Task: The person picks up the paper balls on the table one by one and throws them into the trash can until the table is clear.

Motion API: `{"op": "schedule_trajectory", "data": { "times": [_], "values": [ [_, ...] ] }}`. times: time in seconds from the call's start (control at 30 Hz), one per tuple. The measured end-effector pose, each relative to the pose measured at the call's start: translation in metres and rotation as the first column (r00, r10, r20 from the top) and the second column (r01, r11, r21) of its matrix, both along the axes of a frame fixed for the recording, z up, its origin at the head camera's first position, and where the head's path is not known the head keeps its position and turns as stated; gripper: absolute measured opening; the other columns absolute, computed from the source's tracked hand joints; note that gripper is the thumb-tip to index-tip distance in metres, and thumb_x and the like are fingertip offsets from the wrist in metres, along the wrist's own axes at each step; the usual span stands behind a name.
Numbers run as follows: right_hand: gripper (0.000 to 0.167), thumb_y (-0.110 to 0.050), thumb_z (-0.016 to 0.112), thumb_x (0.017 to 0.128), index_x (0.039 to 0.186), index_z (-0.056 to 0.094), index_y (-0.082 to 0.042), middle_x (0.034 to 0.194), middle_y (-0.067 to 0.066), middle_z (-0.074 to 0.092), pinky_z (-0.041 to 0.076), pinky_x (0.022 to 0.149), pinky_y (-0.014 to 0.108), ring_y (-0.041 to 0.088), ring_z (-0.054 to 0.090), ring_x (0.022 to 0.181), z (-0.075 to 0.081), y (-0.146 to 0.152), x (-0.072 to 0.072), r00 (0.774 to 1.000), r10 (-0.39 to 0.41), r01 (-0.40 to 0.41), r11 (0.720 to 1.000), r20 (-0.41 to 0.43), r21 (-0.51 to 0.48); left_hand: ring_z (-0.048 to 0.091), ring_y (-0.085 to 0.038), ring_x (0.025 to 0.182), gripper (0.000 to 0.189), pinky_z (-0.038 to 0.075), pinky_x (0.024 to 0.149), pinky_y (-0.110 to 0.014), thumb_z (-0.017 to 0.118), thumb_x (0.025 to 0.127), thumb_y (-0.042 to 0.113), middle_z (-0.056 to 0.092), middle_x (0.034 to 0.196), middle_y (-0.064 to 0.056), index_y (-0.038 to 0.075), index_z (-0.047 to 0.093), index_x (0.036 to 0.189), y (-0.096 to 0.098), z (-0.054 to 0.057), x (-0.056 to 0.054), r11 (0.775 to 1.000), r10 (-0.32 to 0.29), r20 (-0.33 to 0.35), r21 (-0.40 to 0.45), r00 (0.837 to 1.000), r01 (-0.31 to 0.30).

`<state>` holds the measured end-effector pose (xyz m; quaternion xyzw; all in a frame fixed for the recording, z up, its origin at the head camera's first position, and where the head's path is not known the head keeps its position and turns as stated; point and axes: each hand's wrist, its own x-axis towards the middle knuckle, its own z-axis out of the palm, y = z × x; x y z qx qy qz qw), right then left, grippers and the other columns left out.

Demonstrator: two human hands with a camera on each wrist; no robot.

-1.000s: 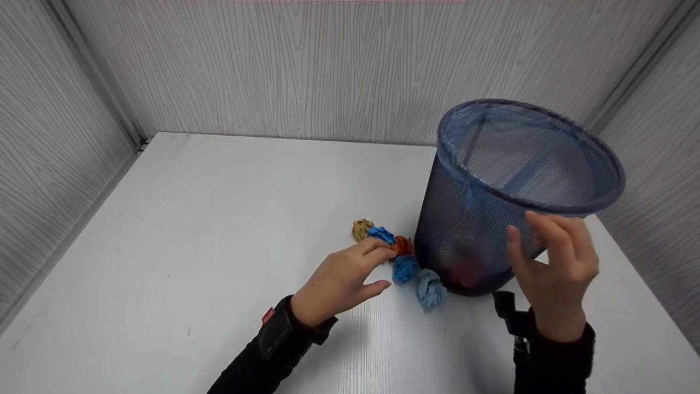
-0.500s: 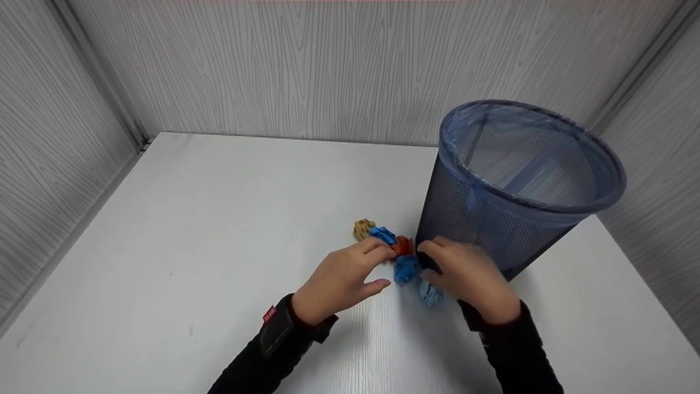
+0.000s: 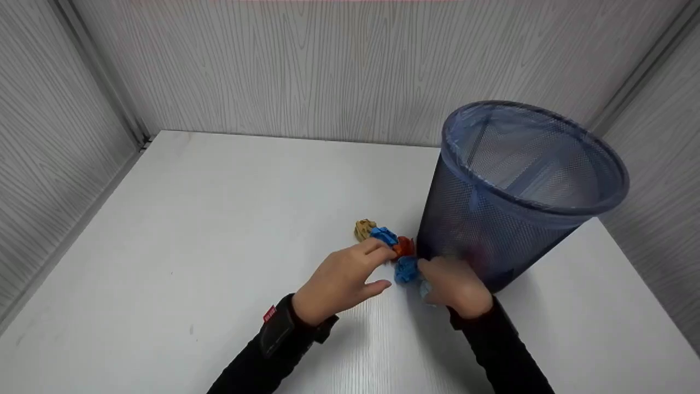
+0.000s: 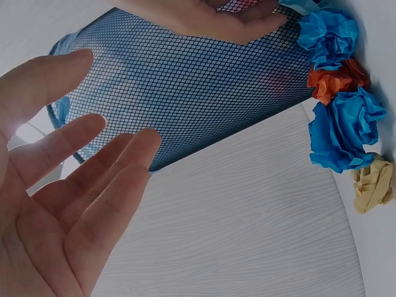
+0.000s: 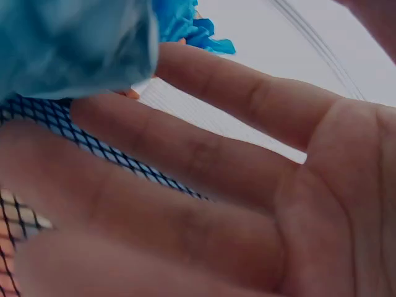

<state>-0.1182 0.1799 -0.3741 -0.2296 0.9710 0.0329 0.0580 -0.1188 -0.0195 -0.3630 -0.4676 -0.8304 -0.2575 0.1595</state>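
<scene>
My right hand (image 3: 458, 285) is down at a crumpled light blue paper ball (image 3: 425, 290), beside the foot of the mesh bin (image 3: 456, 205). In the right wrist view this ball (image 5: 74, 49) lies at the fingertips, and the fingers stretch out nearly straight. My left hand (image 3: 342, 280) hovers with loosely bent fingers and nothing in them, fingertips overlapping the red-orange paper ball (image 3: 404, 246) in the head view. A blue ball (image 3: 406, 269) lies between the two hands. Farther back are another blue ball (image 3: 384, 236) and a tan one (image 3: 364, 229).
The tall bin stands at the right, lined with a bluish translucent bag folded over its rim (image 3: 470, 174). Something reddish shows through its mesh low down. White table (image 3: 219, 219) extends to the left, and grey wood-grain panels (image 3: 306, 65) rise around it.
My right hand has come from in front of the bin leftward and down to the light blue paper ball, now mostly covering it in the head view. The left hand has stayed put.
</scene>
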Motion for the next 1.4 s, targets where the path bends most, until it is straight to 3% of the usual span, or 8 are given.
{"op": "schedule_trajectory", "data": {
  "times": [0.1, 0.2, 0.43, 0.9, 1.07, 1.23, 1.33, 1.4],
  "values": [
    [0.034, -0.014, 0.078, 0.062, 0.084, 0.054, -0.002, 0.071, 0.009, 0.055, 0.044, 0.055, 0.033, 0.023, 0.054, 0.065, -0.027, 0.012, -0.015, 1.0, 0.015, -0.015, 1.0, 0.018, 0.009, 0.056, -0.009, 0.079, 0.034, 0.045, 0.064, -0.019, 0.071, 0.075, 0.018, 0.054, 0.102, -0.002, 0.006, 0.057, 0.103, 0.007, -0.023, -0.009, 0.998, 0.062, 0.011, -0.01, 0.998, -0.062],
    [0.033, -0.013, 0.076, 0.061, 0.084, 0.055, -0.002, 0.072, 0.011, 0.054, 0.043, 0.053, 0.035, 0.024, 0.052, 0.063, -0.041, 0.016, -0.023, 0.999, 0.042, -0.042, 0.999, 0.02, 0.0, 0.056, -0.01, 0.078, 0.035, 0.046, 0.064, -0.02, 0.072, 0.073, 0.017, 0.054, 0.101, -0.002, 0.007, 0.057, 0.103, 0.008, -0.03, -0.011, 0.997, 0.071, -0.009, 0.009, 0.997, -0.071],
    [0.037, -0.014, 0.079, 0.063, 0.089, 0.054, -0.005, 0.08, 0.013, 0.053, 0.044, 0.055, 0.035, 0.023, 0.052, 0.066, -0.045, 0.012, -0.026, 0.998, 0.021, -0.024, 0.999, 0.053, 0.038, 0.056, -0.01, 0.078, 0.035, 0.046, 0.064, -0.019, 0.071, 0.075, 0.02, 0.055, 0.1, -0.003, 0.005, 0.057, 0.104, 0.007, -0.032, -0.013, 0.999, 0.053, -0.014, 0.007, 0.999, -0.053],
    [0.021, -0.009, 0.071, 0.068, 0.081, 0.055, -0.012, 0.066, 0.002, 0.05, 0.039, 0.048, 0.029, 0.016, 0.048, 0.057, -0.052, 0.008, -0.027, 0.992, 0.124, -0.126, 0.991, 0.034, 0.045, 0.057, -0.009, 0.076, 0.035, 0.046, 0.062, -0.019, 0.07, 0.076, 0.02, 0.055, 0.101, -0.003, 0.007, 0.058, 0.105, 0.007, -0.032, -0.013, 0.998, 0.067, -0.009, -0.017, 0.998, -0.067],
    [0.03, -0.011, 0.075, 0.064, 0.086, 0.055, -0.012, 0.072, 0.004, 0.047, 0.037, 0.046, 0.027, 0.014, 0.043, 0.053, -0.041, 0.013, -0.023, 0.981, 0.193, -0.193, 0.981, -0.012, 0.004, 0.057, -0.009, 0.078, 0.035, 0.047, 0.064, -0.02, 0.07, 0.076, 0.021, 0.056, 0.101, -0.003, 0.007, 0.058, 0.106, 0.006, -0.033, -0.014, 0.997, 0.076, 0.0, -0.033, 0.997, -0.075],
    [0.039, -0.018, 0.077, 0.065, 0.097, 0.057, -0.012, 0.078, 0.002, 0.046, 0.037, 0.047, 0.024, 0.011, 0.041, 0.054, -0.012, 0.022, -0.006, 0.973, 0.183, -0.2, 0.973, -0.141, -0.117, 0.057, -0.009, 0.078, 0.036, 0.046, 0.065, -0.019, 0.069, 0.077, 0.023, 0.056, 0.1, -0.003, 0.006, 0.058, 0.107, 0.007, -0.033, -0.014, 0.994, 0.081, 0.028, -0.069, 0.996, -0.079],
    [0.044, -0.018, 0.078, 0.065, 0.102, 0.056, -0.014, 0.088, 0.004, 0.05, 0.042, 0.049, 0.025, 0.012, 0.048, 0.061, 0.007, 0.03, 0.01, 0.942, 0.155, -0.215, 0.959, -0.298, -0.183, 0.056, -0.009, 0.077, 0.037, 0.046, 0.065, -0.019, 0.068, 0.078, 0.025, 0.055, 0.1, -0.003, 0.006, 0.058, 0.107, 0.008, -0.033, -0.015, 0.993, 0.081, 0.047, -0.091, 0.996, -0.076],
    [0.047, -0.016, 0.079, 0.063, 0.104, 0.057, -0.014, 0.095, 0.006, 0.052, 0.046, 0.052, 0.026, 0.013, 0.053, 0.068, 0.018, 0.034, 0.02, 0.897, 0.129, -0.244, 0.941, -0.423, -0.232, 0.056, -0.009, 0.076, 0.037, 0.046, 0.065, -0.018, 0.067, 0.078, 0.026, 0.055, 0.1, -0.004, 0.006, 0.058, 0.108, 0.009, -0.032, -0.015, 0.992, 0.082, 0.057, -0.104, 0.995, -0.076]
  ]
}}
